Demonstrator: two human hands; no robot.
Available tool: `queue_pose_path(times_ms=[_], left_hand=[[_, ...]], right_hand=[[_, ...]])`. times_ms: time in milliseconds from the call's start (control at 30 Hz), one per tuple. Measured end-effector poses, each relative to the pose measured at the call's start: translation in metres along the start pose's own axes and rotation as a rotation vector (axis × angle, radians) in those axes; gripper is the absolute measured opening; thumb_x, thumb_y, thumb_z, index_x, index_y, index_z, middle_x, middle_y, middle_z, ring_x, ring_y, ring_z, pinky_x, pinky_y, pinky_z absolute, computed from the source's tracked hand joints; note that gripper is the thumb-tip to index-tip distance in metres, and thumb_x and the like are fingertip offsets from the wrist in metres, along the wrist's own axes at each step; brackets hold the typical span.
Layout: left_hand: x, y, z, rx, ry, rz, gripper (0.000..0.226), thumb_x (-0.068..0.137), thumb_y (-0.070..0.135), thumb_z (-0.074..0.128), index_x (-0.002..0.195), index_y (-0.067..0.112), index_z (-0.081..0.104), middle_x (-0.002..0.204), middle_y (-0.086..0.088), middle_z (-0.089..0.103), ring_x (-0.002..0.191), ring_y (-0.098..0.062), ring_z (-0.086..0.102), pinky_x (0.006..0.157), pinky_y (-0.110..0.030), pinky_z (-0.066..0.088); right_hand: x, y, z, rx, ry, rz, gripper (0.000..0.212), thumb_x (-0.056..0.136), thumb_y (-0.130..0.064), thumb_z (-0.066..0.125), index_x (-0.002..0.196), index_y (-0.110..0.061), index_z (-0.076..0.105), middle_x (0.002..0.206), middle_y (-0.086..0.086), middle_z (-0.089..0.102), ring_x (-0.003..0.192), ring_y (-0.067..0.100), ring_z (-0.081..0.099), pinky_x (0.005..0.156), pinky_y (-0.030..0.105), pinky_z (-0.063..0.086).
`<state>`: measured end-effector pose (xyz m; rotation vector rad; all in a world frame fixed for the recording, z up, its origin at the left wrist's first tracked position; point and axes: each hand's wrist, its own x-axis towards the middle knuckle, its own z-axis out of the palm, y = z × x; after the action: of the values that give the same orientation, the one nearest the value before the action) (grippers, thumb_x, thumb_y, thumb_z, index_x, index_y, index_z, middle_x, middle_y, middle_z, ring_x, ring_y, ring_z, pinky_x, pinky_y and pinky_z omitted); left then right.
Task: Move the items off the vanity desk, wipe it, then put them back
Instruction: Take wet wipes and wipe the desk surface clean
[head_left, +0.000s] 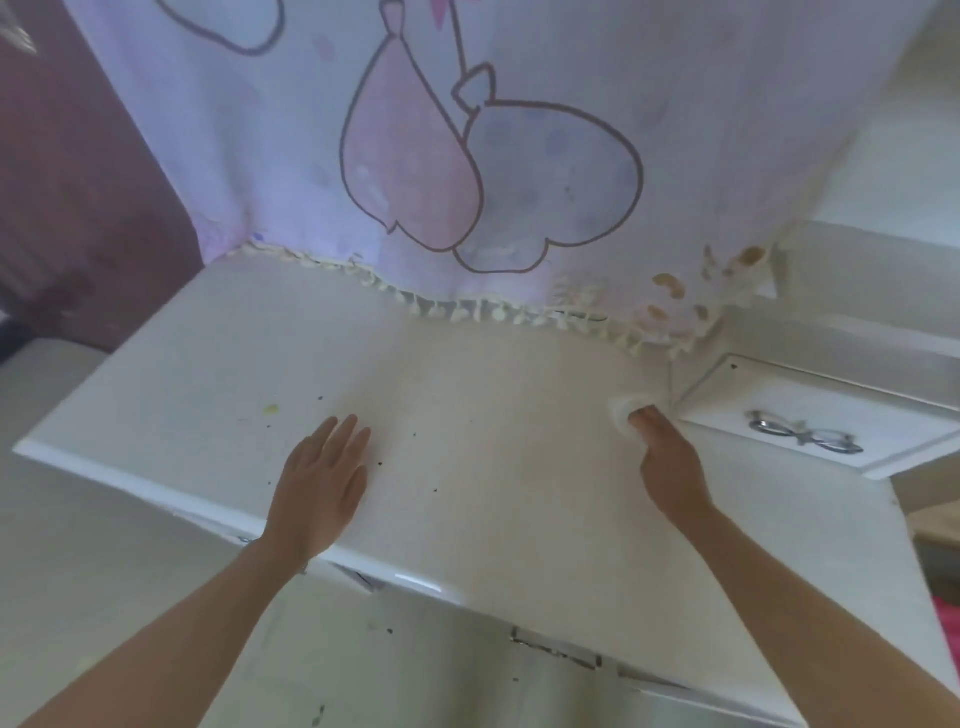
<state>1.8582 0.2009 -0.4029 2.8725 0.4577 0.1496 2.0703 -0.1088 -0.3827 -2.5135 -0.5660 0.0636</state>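
The white vanity desk top (467, 395) fills the middle of the view, bare of items and marked with small dark specks and a yellowish spot (270, 409). My left hand (324, 478) lies flat on the desk near its front edge, fingers apart, holding nothing. My right hand (667, 457) presses a small white wipe (626, 408) onto the desk at its right end, beside the raised drawer unit. Only part of the wipe shows past my fingertips.
A pale cloth (467, 156) printed with pink and lilac balloon shapes hangs over the back, its tasselled fringe (467, 312) resting on the desk. A white drawer with a silver bow handle (805, 439) stands at the right. A dark reddish wall (78, 208) is at the left.
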Motion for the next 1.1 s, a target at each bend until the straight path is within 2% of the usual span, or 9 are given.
queue_pose_path(times_ms=[100, 233, 300, 367, 467, 633, 733, 833, 1100], left_hand=[[0.002, -0.016, 0.008, -0.049, 0.081, -0.011, 0.053, 0.098, 0.038, 0.010, 0.121, 0.009, 0.048, 0.123, -0.017, 0.059, 0.119, -0.031, 0.042, 0.092, -0.044, 0.043], [0.002, -0.017, 0.011, -0.056, 0.160, 0.019, 0.056, 0.098, 0.034, 0.012, 0.117, 0.003, 0.055, 0.122, -0.018, 0.059, 0.120, -0.028, 0.037, 0.095, -0.042, 0.034], [-0.002, -0.016, 0.012, -0.053, 0.163, -0.004, 0.060, 0.098, 0.034, 0.012, 0.114, 0.001, 0.060, 0.119, -0.017, 0.061, 0.120, -0.027, 0.039, 0.093, -0.044, 0.040], [-0.002, -0.016, 0.012, -0.044, 0.189, -0.005, 0.061, 0.099, 0.033, 0.012, 0.111, 0.001, 0.062, 0.117, -0.016, 0.063, 0.118, -0.027, 0.040, 0.092, -0.042, 0.038], [-0.001, -0.015, 0.010, -0.055, 0.220, 0.005, 0.059, 0.099, 0.033, 0.012, 0.111, 0.002, 0.061, 0.115, -0.015, 0.064, 0.116, -0.027, 0.040, 0.091, -0.043, 0.038], [-0.001, -0.015, 0.010, -0.039, 0.260, 0.012, 0.059, 0.099, 0.032, 0.012, 0.111, 0.002, 0.062, 0.116, -0.015, 0.064, 0.117, -0.026, 0.040, 0.094, -0.038, 0.031], [-0.007, -0.015, 0.004, -0.051, 0.327, 0.075, 0.048, 0.099, 0.030, 0.014, 0.116, 0.008, 0.054, 0.119, -0.013, 0.062, 0.119, -0.026, 0.041, 0.103, -0.034, 0.024], [-0.030, -0.037, -0.008, 0.018, 0.332, 0.132, 0.042, 0.099, 0.029, 0.016, 0.120, 0.011, 0.047, 0.127, -0.009, 0.054, 0.122, -0.027, 0.039, 0.107, -0.034, 0.018], [-0.085, -0.140, -0.005, 0.230, 0.130, -0.113, 0.053, 0.097, 0.041, 0.004, 0.146, 0.019, 0.010, 0.155, 0.002, 0.004, 0.141, -0.008, -0.010, 0.112, -0.030, 0.001]], right_hand=[[0.023, 0.003, 0.009, -0.001, -0.003, 0.120, 0.055, 0.076, 0.027, 0.035, 0.126, 0.007, 0.048, 0.138, 0.023, 0.042, 0.129, 0.037, 0.039, 0.102, 0.019, 0.021], [0.003, -0.032, 0.042, -0.090, -0.089, -0.197, 0.063, 0.061, 0.028, 0.038, 0.116, 0.004, 0.059, 0.126, 0.022, 0.054, 0.115, 0.045, 0.052, 0.102, 0.017, 0.017], [-0.028, -0.049, 0.064, -0.102, -0.108, -0.493, 0.059, 0.082, 0.007, 0.036, 0.124, -0.031, 0.055, 0.133, -0.013, 0.049, 0.117, 0.016, 0.056, 0.109, 0.011, 0.007], [-0.071, -0.057, 0.093, -0.057, -0.338, -0.684, 0.051, 0.095, -0.013, 0.035, 0.132, -0.049, 0.036, 0.142, -0.039, 0.016, 0.133, -0.013, 0.021, 0.117, 0.029, 0.003], [-0.117, -0.082, 0.113, 0.021, -0.639, -0.817, 0.066, 0.087, 0.004, 0.039, 0.144, -0.026, 0.027, 0.152, -0.022, 0.004, 0.142, 0.003, 0.003, 0.117, 0.032, 0.006], [-0.051, -0.082, 0.080, 0.225, -0.200, -0.377, 0.051, 0.078, -0.005, 0.031, 0.124, 0.005, 0.051, 0.128, -0.021, 0.050, 0.122, 0.009, 0.041, 0.105, 0.001, 0.008], [0.017, -0.066, 0.061, 0.103, -0.042, -0.073, 0.052, 0.076, 0.015, 0.035, 0.126, 0.006, 0.049, 0.138, 0.016, 0.043, 0.132, 0.029, 0.035, 0.107, 0.015, 0.017], [0.052, -0.068, 0.063, 0.004, -0.028, 0.111, 0.058, 0.079, 0.020, 0.037, 0.134, 0.002, 0.042, 0.147, 0.018, 0.032, 0.137, 0.028, 0.029, 0.110, 0.027, 0.017], [-0.037, -0.164, 0.141, 0.018, -0.177, -0.438, 0.068, 0.046, 0.017, 0.035, 0.107, 0.002, 0.063, 0.116, 0.021, 0.062, 0.111, 0.024, 0.044, 0.100, 0.027, 0.033]])
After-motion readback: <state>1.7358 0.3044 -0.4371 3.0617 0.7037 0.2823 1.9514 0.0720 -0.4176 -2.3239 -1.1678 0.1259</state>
